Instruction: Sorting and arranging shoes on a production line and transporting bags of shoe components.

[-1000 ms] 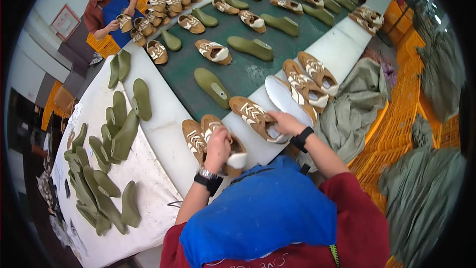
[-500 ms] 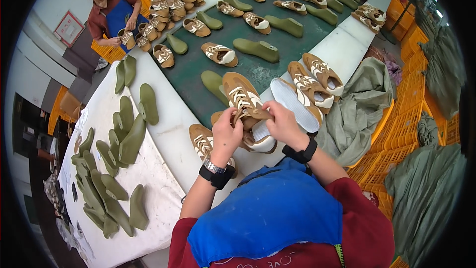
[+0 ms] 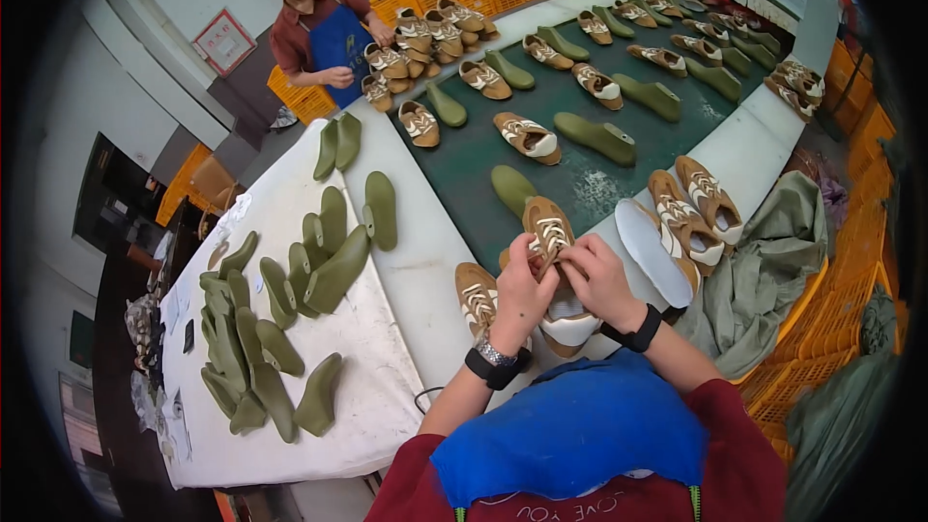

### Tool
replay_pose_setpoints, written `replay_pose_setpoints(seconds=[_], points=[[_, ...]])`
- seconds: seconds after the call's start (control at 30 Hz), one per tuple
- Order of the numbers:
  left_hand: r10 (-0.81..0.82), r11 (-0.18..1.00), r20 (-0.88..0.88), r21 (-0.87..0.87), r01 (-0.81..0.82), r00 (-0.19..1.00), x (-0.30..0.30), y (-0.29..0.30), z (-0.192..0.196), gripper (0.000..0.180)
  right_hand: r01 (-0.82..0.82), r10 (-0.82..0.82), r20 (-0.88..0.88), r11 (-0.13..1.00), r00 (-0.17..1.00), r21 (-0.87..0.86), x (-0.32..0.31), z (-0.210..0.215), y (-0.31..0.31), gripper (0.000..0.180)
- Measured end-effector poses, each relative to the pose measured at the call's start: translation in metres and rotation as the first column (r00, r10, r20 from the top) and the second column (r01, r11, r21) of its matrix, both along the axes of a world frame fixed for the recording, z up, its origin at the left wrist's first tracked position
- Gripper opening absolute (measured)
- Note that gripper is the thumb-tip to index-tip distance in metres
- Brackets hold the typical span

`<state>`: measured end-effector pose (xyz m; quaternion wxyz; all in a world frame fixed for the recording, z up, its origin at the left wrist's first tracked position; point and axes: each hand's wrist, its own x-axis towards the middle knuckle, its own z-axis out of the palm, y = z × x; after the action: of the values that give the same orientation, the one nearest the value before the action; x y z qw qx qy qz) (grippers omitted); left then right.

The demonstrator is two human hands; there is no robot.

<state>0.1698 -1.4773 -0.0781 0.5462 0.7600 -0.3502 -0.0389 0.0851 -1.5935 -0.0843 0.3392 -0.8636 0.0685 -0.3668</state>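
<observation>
My left hand (image 3: 523,292) and my right hand (image 3: 597,276) both grip a tan shoe (image 3: 547,228) with white laces, held up over the near edge of the green conveyor belt (image 3: 580,174). The fingers of both hands pinch at its laces and tongue. Its heel and white lining (image 3: 568,325) show below my hands. A matching tan shoe (image 3: 478,297) lies just left of my left hand on the white border. A green shoe last (image 3: 508,188) rests on the belt just beyond the held shoe.
Several green lasts (image 3: 280,300) lie on the white table to the left. More tan shoes (image 3: 696,208) and a white insole (image 3: 652,249) sit right of my hands. A person in a blue apron (image 3: 324,29) handles shoes at the belt's far end. Orange crates (image 3: 822,329) and grey-green cloth (image 3: 764,271) stand right.
I lifted the tan shoe off the white border and brought it up between both hands. My hands moved from its sides to its laces.
</observation>
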Motion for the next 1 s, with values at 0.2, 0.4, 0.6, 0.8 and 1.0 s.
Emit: replay_pose_setpoints(seconds=[0.2, 0.4, 0.6, 0.8, 1.0], points=[[-0.006, 0.998, 0.054, 0.059, 0.003, 0.999, 0.001, 0.016, 0.007, 0.039, -0.186, 0.194, -0.029, 0.967, 0.981, 0.176, 0.008, 0.0, 0.008, 0.01], [0.05, 0.998, -0.023, -0.024, -0.051, 0.998, 0.033, 0.034, -0.011, 0.04, -0.431, 0.486, -0.115, 0.845, 0.867, 0.318, 0.0, -0.014, 0.0, 0.011], [-0.051, 0.985, 0.327, 0.171, -0.006, 0.944, 0.032, 0.062, -0.02, 0.018, -0.129, 0.151, -0.364, 0.988, 0.919, 0.083, -0.03, -0.033, -0.048, 0.038], [-0.149, 0.952, 0.232, 0.297, 0.076, 0.961, 0.03, 0.084, -0.087, 0.014, 0.235, -0.55, -0.64, 0.826, 0.536, -0.513, -0.086, -0.101, -0.111, 0.068], [-0.23, 0.936, 0.248, 0.319, 0.145, 0.941, 0.033, 0.067, -0.063, 0.015, 0.532, -0.566, -0.59, 0.807, 0.576, -0.255, -0.087, -0.122, -0.134, 0.067]])
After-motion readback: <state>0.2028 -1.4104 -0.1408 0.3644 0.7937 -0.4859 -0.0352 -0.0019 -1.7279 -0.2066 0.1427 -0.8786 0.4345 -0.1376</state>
